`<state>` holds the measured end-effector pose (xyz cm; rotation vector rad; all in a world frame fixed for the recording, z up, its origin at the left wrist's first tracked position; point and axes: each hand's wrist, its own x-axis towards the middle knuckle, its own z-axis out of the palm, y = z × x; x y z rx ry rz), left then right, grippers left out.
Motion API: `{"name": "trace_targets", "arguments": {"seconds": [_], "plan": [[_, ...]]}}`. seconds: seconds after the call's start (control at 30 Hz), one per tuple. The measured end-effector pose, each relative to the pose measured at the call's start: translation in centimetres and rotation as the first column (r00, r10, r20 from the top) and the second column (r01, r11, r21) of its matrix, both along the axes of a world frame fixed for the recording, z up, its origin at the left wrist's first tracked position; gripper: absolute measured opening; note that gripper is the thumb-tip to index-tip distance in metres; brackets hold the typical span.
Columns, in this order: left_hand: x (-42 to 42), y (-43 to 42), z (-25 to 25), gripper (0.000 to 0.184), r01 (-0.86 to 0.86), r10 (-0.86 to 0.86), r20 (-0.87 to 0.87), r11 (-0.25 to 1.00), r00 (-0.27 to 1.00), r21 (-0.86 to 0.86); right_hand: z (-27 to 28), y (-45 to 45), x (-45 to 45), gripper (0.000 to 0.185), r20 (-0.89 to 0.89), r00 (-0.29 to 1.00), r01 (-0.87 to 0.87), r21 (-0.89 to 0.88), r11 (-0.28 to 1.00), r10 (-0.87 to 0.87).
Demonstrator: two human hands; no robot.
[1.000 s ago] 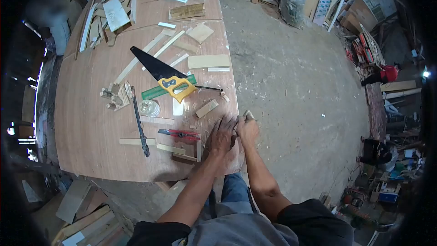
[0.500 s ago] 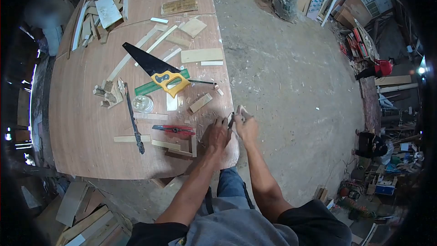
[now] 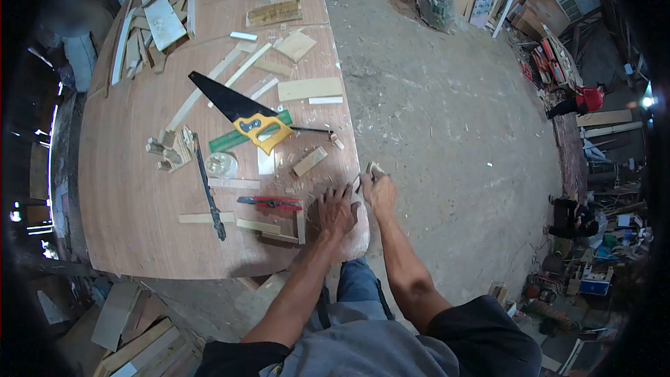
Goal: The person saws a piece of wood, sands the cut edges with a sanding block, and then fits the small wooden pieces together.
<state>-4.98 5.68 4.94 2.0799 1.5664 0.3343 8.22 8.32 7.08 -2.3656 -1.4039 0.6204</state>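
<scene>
My left hand (image 3: 338, 215) lies on the bench top near its right edge, fingers spread and thumb toward my right hand. Just past the edge, my right hand (image 3: 381, 194) is closed around a small pale piece (image 3: 375, 167) that looks like wood; most of it is hidden by the fingers. Left of my left hand lies a red utility knife (image 3: 278, 203), with thin wooden strips (image 3: 258, 226) below it. A small wooden block (image 3: 310, 161) sits above my hands. Farther up, a handsaw (image 3: 262, 130) with a yellow handle rests across a green ruler (image 3: 227, 141).
On the workbench (image 3: 132, 202) are a clear jar (image 3: 222, 165), a long dark tool (image 3: 209, 192), a slotted wooden piece (image 3: 169, 148) and a scrap pile (image 3: 164, 21). Shavings dot the concrete floor (image 3: 447, 139). Two people (image 3: 574, 218) are at the far right.
My left hand has shifted slightly and its fingers are more spread on the bench. My right hand stays by the edge with the pale piece. The view has moved a little.
</scene>
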Motion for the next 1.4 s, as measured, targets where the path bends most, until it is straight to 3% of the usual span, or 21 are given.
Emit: {"name": "trace_targets", "arguments": {"seconds": [0.1, 0.23, 0.3, 0.33, 0.37, 0.43, 0.5, 0.53, 0.7, 0.77, 0.8, 0.83, 0.9, 0.93, 0.97, 1.03, 1.13, 1.23, 1.3, 1.33, 1.4], "plan": [[-0.1, 1.9, -0.7, 0.053, 0.041, -0.042, -0.066, 0.999, 0.997, -0.011, 0.2, 1.7, -0.1, 0.042, 0.017, 1.000, 0.014, 0.012, 1.000, -0.015], [-0.6, 1.5, -0.5, 0.051, 0.047, -0.047, 0.023, 0.999, 0.999, 0.007, 0.2, 1.4, -0.6, 0.043, 0.047, 0.996, 0.070, 0.001, 0.998, -0.070], [-0.8, 2.3, -1.0, 0.051, 0.105, -0.107, -0.019, 0.992, 0.994, -0.065, -0.3, 0.1, -1.9, 0.048, 0.112, 0.993, 0.023, 0.080, 0.997, -0.032], [-0.8, 2.5, -1.2, 0.051, 0.096, -0.097, -0.018, 0.993, 0.995, -0.065, -1.1, -0.6, -2.8, 0.047, 0.226, 0.973, -0.033, 0.307, 0.951, -0.039], [-0.9, 2.6, -1.5, 0.050, 0.082, -0.082, -0.012, 0.997, 0.997, -0.006, -1.6, 0.2, -2.2, 0.047, 0.222, 0.974, -0.032, 0.303, 0.952, -0.038], [-1.0, 1.2, -1.2, 0.050, 0.082, -0.082, -0.003, 0.996, 0.997, 0.040, 0.9, 2.7, -1.2, 0.043, 0.115, 0.993, 0.031, -0.034, 0.999, -0.027], [-1.3, 2.1, -0.2, 0.049, 0.036, -0.032, 0.060, 0.997, 0.998, -0.071, 1.4, 0.9, -3.1, 0.043, 0.067, 0.997, 0.043, -0.001, 0.999, -0.043], [-1.1, 2.4, 0.0, 0.051, 0.034, -0.042, -0.039, 0.984, 0.998, -0.174, 1.4, 0.3, -3.4, 0.043, 0.030, 0.999, 0.043, 0.010, 0.999, -0.043], [-1.8, 1.9, -2.7, 0.062, 0.084, -0.085, 0.047, 0.996, 0.995, 0.024, 1.3, 3.1, -2.5, 0.041, 0.091, 0.989, 0.124, -0.101, 0.987, -0.115], [-1.6, 1.9, -5.9, 0.059, 0.126, -0.129, 0.040, 0.991, 0.991, 0.054, -0.1, 0.7, -3.4, 0.042, 0.143, 0.989, 0.037, 0.054, 0.998, -0.044], [-1.8, 2.3, -3.7, 0.060, 0.146, -0.147, 0.009, 0.989, 0.989, 0.024, -0.6, 0.1, -3.7, 0.042, 0.268, 0.961, -0.009, 0.268, 0.963, -0.065], [-2.2, 2.5, -2.3, 0.060, 0.149, -0.149, 0.003, 0.989, 0.989, 0.019, -0.6, 1.2, -3.4, 0.042, 0.262, 0.963, -0.005, 0.264, 0.964, -0.067], [-2.0, 2.5, -0.6, 0.060, 0.147, -0.144, 0.038, 0.984, 0.989, -0.105, 0.1, 3.8, -1.6, 0.041, 0.108, 0.990, 0.099, -0.050, 0.994, -0.093], [-2.0, 2.4, -1.0, 0.055, 0.138, -0.136, 0.044, 0.990, 0.990, -0.041, 0.4, 3.8, -2.1, 0.042, 0.109, 0.988, 0.117, -0.107, 0.987, -0.105], [-2.1, 2.7, -1.8, 0.055, 0.139, -0.138, 0.043, 0.990, 0.990, -0.031, 0.4, 3.1, -2.8, 0.042, 0.108, 0.988, 0.118, -0.096, 0.988, -0.108], [-1.8, 2.4, -2.9, 0.059, 0.102, -0.105, 0.017, 0.989, 0.994, 0.111, -0.8, 0.2, -3.7, 0.044, 0.215, 0.974, 0.031, 0.158, 0.987, -0.065], [-2.1, 2.3, 0.0, 0.061, 0.131, -0.130, 0.020, 0.989, 0.991, -0.070, -1.3, 2.5, -1.8, 0.043, 0.148, 0.987, 0.069, 0.017, 0.998, -0.070], [-1.6, 2.4, -2.9, 0.061, 0.094, -0.098, 0.038, 0.990, 0.994, 0.104, -2.6, 2.4, -2.0, 0.044, 0.131, 0.988, 0.089, -0.039, 0.995, -0.083], [-1.8, 2.3, -1.9, 0.060, 0.106, -0.106, 0.018, 0.994, 0.994, 0.014, -4.5, 0.8, -1.9, 0.046, 0.252, 0.965, 0.017, 0.227, 0.974, -0.076], [-1.7, 2.4, -1.0, 0.059, 0.124, -0.124, 0.003, 0.991, 0.992, -0.054, -1.8, 3.3, -0.7, 0.045, 0.160, 0.981, 0.124, -0.085, 0.989, -0.109], [-1.9, 1.3, -0.5, 0.058, 0.142, -0.143, -0.007, 0.988, 0.990, -0.067, -2.1, 4.2, 2.5, 0.045, 0.076, 0.977, 0.203, -0.065, 0.977, -0.198]]}}
